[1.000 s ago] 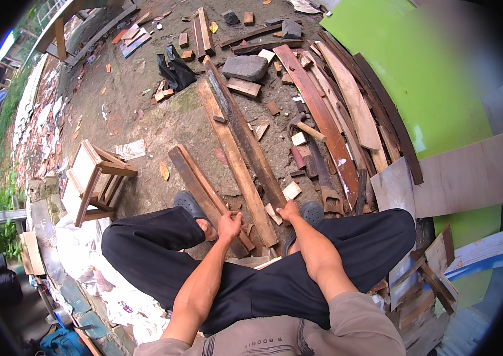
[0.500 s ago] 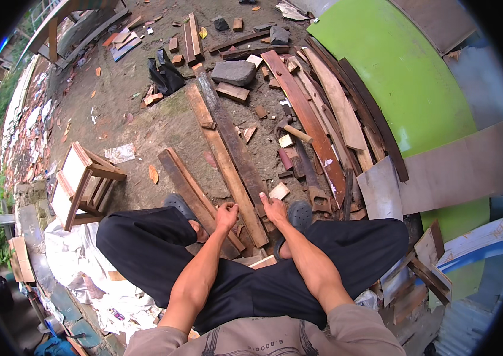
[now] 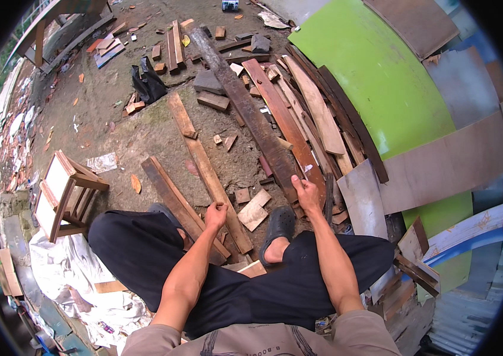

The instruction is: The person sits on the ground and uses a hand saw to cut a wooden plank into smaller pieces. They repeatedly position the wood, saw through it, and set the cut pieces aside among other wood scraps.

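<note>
The right hand (image 3: 309, 194) pinches the near end of the long dark plank (image 3: 245, 110), slanting outward; one-handed, it could twist and knock the reddish board (image 3: 285, 113). The left hand's (image 3: 216, 215) fingers curl; their hold I cannot tell.

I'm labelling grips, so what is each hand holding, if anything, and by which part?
The right hand holds the long dark plank by its near end. The left hand is curled; whether it holds anything can't be told.
</note>
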Motion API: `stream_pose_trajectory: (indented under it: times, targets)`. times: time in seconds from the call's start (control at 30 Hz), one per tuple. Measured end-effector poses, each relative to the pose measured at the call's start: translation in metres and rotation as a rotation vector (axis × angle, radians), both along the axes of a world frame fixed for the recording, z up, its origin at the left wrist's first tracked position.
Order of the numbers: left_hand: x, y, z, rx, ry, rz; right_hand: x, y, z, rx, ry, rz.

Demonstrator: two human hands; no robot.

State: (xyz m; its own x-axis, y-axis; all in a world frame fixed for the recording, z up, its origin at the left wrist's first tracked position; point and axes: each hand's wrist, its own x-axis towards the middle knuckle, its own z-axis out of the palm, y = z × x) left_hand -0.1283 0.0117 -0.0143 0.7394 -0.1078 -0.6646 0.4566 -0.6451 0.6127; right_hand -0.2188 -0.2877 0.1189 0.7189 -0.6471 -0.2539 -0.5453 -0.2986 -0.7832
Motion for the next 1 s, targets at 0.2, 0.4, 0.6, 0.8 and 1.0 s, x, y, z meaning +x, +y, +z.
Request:
stream_pose_trajectory:
  times: [0.2, 0.4, 0.6, 0.8, 1.0]
  targets:
    - [0.006, 0.021, -0.024, 0.018, -0.011, 0.016, 0.006, -0.094, 0.006, -0.346, 0.143, -0.105]
    - [0.006, 0.041, -0.035, 0.007, -0.040, 0.047, -0.030, -0.118, -0.045, -0.514, 0.501, -0.088]
    - [0.011, 0.046, -0.020, 0.034, 0.004, 0.044, -0.054, -0.113, -0.100, -0.520, 0.559, -0.240]
    - [-0.002, 0.066, -0.030, 0.109, 0.040, 0.002, -0.005, -0.038, -0.111, -0.496, 0.431, 0.029]
    - [-0.005, 0.069, -0.017, 0.095, 0.041, 0.039, 0.023, 0.076, -0.148, -0.202, 0.394, 0.255]
